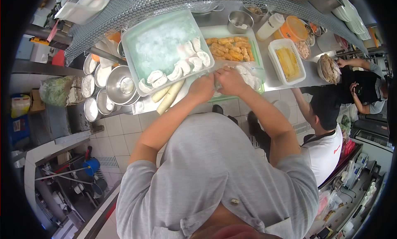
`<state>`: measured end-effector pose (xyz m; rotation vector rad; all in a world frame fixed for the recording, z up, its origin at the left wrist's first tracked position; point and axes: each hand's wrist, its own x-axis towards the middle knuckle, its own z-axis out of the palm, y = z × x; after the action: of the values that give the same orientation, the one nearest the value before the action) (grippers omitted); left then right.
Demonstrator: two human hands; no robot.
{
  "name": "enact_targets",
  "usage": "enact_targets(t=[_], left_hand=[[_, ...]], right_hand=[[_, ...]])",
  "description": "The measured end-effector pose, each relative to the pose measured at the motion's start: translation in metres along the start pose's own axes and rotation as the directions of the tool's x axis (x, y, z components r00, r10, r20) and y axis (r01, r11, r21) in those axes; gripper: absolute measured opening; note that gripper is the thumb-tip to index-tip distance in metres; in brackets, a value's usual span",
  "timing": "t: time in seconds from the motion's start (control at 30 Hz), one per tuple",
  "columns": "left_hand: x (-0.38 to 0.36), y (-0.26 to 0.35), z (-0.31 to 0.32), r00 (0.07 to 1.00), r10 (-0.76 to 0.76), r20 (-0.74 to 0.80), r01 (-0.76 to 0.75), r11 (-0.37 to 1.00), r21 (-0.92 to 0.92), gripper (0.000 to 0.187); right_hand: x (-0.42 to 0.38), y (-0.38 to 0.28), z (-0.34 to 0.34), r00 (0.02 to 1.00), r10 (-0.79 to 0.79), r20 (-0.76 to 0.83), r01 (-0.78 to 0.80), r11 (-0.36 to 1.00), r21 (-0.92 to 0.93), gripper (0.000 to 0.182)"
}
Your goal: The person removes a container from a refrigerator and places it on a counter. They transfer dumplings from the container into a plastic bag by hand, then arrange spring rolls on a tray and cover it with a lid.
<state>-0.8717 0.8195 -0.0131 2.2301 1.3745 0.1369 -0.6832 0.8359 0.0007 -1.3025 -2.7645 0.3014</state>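
Observation:
My left hand [202, 87] and my right hand [230, 80] meet at the counter's front edge, fingers closed together. What they pinch between them is too small to make out. Just right of my right hand lies a pile of white dough [248, 76] on a green-edged board [262, 82]. Left of my left hand are two pale rolling pins or rolls [170, 97]. Beyond it stands a translucent tray [165, 34], dusted with white flour, with several folded white dumplings [182, 67] along its right and near sides.
Orange-brown pieces [230, 48] fill a container behind my right hand. Farther right are a basket with yellow food [287, 62] and a squeeze bottle [270, 26]. Metal bowls [121, 85] stand at left. A co-worker [324, 135] is at right; another stands beyond. A mesh shelf [157, 3] hangs above.

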Motion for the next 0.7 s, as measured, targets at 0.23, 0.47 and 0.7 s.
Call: enact_targets(t=[0.23, 0.47, 0.7], left_hand=[[0.034, -0.007, 0.021, 0.998, -0.047, 0.047, 0.046, 0.999, 0.029, 0.039], [0.011, -0.004, -0.009, 0.999, -0.002, -0.047, -0.007, 0.98, -0.2, 0.041], [-0.033, -0.005, -0.127, 0.994, -0.112, 0.002, 0.093, 0.817, -0.569, 0.039]], right_hand=[[-0.007, 0.005, 0.013, 0.991, 0.068, 0.113, -0.07, 0.997, 0.011, 0.043], [-0.014, 0.004, 0.007, 0.999, 0.038, -0.001, -0.038, 0.998, 0.042, 0.036], [-0.011, 0.003, 0.001, 0.997, -0.078, -0.015, 0.077, 0.996, -0.049, 0.026]])
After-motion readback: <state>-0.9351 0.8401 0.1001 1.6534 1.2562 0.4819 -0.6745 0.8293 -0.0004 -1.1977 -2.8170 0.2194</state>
